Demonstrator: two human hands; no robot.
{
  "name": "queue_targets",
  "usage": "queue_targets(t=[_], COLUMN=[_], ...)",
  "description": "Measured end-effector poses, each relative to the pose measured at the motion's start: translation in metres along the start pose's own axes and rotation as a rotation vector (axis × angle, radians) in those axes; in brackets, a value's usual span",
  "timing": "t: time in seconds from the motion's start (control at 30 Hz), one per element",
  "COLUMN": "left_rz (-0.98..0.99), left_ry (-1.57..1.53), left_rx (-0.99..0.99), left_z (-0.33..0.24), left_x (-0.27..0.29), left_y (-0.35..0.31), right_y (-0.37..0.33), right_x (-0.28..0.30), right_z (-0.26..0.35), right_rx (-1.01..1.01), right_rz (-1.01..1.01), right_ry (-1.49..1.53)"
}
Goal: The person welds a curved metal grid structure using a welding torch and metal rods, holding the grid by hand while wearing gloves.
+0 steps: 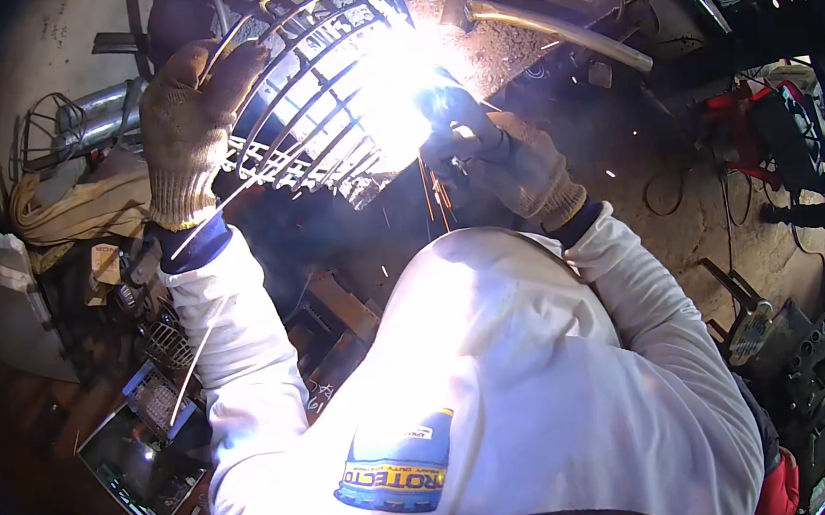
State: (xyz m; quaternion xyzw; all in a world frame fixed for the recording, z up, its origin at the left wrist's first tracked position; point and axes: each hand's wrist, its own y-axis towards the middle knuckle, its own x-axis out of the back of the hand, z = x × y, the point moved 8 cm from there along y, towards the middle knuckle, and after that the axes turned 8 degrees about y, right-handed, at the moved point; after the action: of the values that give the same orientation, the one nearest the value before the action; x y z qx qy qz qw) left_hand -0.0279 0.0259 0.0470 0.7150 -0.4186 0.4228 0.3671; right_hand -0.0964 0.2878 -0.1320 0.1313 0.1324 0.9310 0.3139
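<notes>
My left hand (186, 130), in a knitted work glove, is closed on the outer edge of a curved metal grille (314, 87) made of thin bars. A long thin rod (201, 365) crosses near my left sleeve. My right hand (529, 170), also gloved, grips a dark welding torch (464, 121) at the grille's right side. A glaring white arc (410, 92) burns at its tip and hides the joint and the near bars. Orange sparks (436, 195) fall below it.
Just beyond the arc lies a hammer (560, 33) on the dirty work surface. Cloth (75, 207) and a silvery cylinder (101, 114) are at the left. A framed dark panel (142, 462) sits lower left. Cables (667, 195), red gear (740, 122) and dark metal parts (812, 376) are at right.
</notes>
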Motion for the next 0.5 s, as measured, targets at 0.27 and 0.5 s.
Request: queue_targets(t=[0.27, 0.5], left_rz=[-0.041, -0.046], left_ry=[0.081, -0.396], left_rx=[-0.095, -0.057], left_z=[0.014, 0.034], left_x=[-0.002, -0.007], left_y=[0.0, -0.001], right_y=[-0.008, -0.012], right_x=[0.003, 0.019], right_z=[0.002, 0.008], right_rx=[-0.007, -0.081], right_rz=[-0.079, -0.149], right_ry=[0.046, 0.214])
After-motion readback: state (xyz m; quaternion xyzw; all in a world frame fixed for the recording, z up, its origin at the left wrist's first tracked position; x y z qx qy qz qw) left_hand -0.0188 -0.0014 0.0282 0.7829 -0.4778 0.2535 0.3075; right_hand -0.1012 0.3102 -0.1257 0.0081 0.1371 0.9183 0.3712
